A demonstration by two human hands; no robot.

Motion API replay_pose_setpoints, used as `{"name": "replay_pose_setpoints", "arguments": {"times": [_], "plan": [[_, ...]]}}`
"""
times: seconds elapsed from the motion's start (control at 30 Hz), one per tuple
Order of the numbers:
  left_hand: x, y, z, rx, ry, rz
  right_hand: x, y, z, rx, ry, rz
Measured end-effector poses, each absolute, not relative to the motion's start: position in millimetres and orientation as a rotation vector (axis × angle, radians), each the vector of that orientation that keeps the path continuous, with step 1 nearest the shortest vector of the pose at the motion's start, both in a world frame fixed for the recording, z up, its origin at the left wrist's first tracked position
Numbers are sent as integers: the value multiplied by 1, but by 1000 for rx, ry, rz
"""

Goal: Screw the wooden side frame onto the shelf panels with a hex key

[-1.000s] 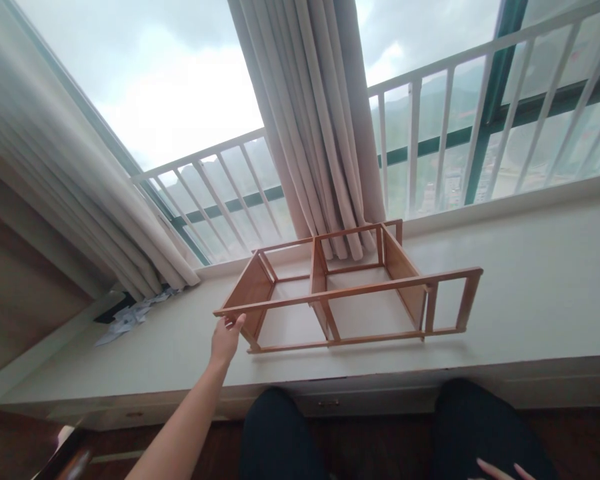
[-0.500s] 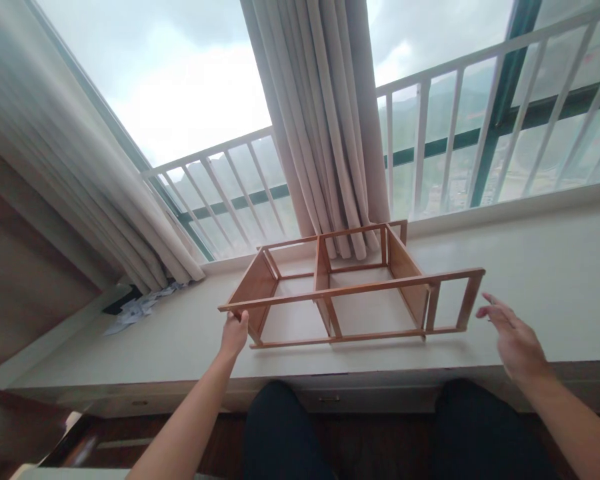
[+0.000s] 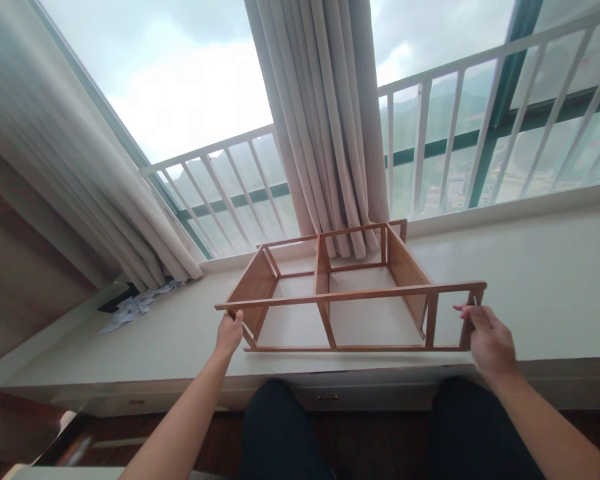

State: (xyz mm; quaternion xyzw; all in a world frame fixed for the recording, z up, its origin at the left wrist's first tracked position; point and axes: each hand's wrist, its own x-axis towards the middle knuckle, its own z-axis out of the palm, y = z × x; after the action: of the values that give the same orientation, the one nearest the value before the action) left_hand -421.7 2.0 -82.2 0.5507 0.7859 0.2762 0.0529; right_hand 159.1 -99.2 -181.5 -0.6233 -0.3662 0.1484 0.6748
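A wooden shelf frame (image 3: pixel 353 293) lies on its side on a wide white windowsill (image 3: pixel 540 280), its open front facing up. My left hand (image 3: pixel 229 332) is closed on the frame's near left corner, under the top rail. My right hand (image 3: pixel 486 339) grips the upright post at the frame's near right end, fingers wrapped round it. Both forearms reach forward over my knees.
Beige curtains hang behind the frame (image 3: pixel 330 120) and at the left (image 3: pixel 80 187). A white railing (image 3: pixel 445 127) runs outside the window. Crumpled white paper (image 3: pixel 135 308) lies on the sill at the far left. Drawer fronts (image 3: pixel 325 397) sit below the sill's edge.
My right hand rose from my lap, reached forward and took hold of the frame's right end. The frame slid slightly toward me. My left hand kept its grip.
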Motion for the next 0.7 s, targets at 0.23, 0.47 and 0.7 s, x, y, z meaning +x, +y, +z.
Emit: {"name": "replay_pose_setpoints", "arguments": {"times": [0.23,0.47,0.7], "plan": [[-431,4,-86,1699,2354,883,144,-97,-192,-1211,-812,422],[-432,8,-96,1684,2319,983,149,-88,-190,-1250,-865,377],[-423,7,-106,1633,2283,1027,156,-79,-195,-1303,-883,348]]}}
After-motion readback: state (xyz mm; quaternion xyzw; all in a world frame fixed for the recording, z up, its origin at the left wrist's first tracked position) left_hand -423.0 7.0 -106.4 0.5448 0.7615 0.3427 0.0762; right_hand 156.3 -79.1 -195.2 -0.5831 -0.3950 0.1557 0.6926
